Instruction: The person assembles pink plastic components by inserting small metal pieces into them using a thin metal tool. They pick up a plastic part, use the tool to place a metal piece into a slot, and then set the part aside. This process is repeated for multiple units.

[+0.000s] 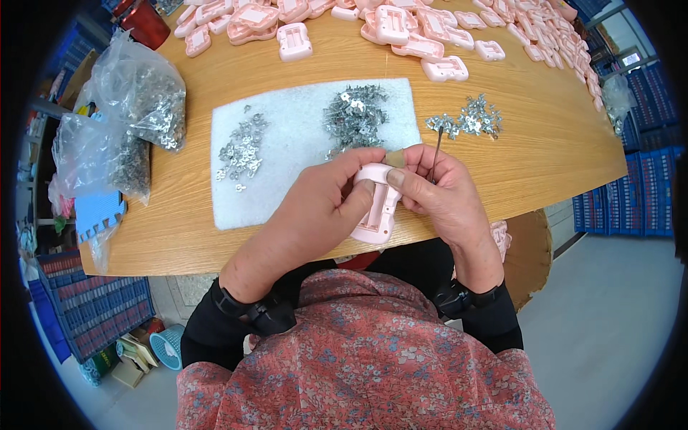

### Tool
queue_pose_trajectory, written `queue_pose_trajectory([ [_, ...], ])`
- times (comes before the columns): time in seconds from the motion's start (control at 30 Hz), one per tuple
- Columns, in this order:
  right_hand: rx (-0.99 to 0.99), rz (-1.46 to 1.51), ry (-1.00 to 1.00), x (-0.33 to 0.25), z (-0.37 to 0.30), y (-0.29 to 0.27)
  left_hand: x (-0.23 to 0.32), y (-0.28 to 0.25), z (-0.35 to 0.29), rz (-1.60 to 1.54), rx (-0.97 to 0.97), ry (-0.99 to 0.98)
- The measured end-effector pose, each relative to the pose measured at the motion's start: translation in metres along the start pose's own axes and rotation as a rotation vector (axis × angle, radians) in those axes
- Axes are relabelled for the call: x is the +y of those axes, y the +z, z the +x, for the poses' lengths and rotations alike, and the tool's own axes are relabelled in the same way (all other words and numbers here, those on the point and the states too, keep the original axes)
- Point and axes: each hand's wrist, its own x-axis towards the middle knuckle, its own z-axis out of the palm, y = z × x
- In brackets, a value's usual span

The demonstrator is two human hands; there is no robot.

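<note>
My left hand (308,201) grips a pale pink plastic casing (373,228) with a long open battery compartment, its thumb lying over the upper left side. My right hand (450,197) pinches the casing's upper right edge with thumb and fingers. A thin dark metal rod-like tool (436,152) is also held in the right hand, its tip pointing away from me; its exact kind cannot be told. Something tan (393,159) shows between the fingertips at the casing's far end. Beyond the hands, a white foam sheet (294,115) bears a dense heap of small metal contact plates (356,115).
A looser pile of metal plates (245,147) lies on the foam's left, another (474,118) on the wood table (545,161). Many pink casings (294,41) spread along the far side. Clear bags of metal parts (154,100) and a blue foam tile (99,211) occupy the left.
</note>
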Motion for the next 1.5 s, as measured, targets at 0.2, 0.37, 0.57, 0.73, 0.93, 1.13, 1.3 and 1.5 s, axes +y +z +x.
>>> queue_pose_trajectory([
  [0.2, 0.03, 0.109, -0.054, 0.0, -0.003, 0.006, -0.006, 0.005, 0.0, 0.058, 0.127, 0.096],
  [0.37, 0.106, -0.065, -0.194, 0.008, -0.01, 0.019, -0.003, -0.003, -0.004, -0.757, 0.019, -0.143],
  [0.57, 0.04, -0.262, -0.487, 0.021, -0.007, 0.031, -0.001, -0.006, -0.002, -1.008, -0.07, -0.193],
  [0.73, 0.012, -0.649, -0.719, 0.012, -0.012, 0.034, -0.002, -0.006, -0.005, -0.961, -0.05, -0.192],
  [0.93, -0.055, -0.67, -0.775, 0.015, -0.01, 0.031, 0.001, 0.004, 0.001, -0.766, 0.143, -0.217],
  [1.13, 0.172, -0.548, -0.492, 0.007, -0.023, 0.038, -0.003, 0.011, 0.003, -0.681, 0.177, -0.083],
  [1.3, 0.152, -0.07, -0.255, -0.009, -0.015, 0.006, 0.003, 0.004, -0.001, -0.671, 0.168, -0.109],
  [1.5, -0.106, -0.033, -0.057, -0.021, -0.011, -0.014, 0.005, -0.025, 0.002, -0.704, -0.039, -0.151],
])
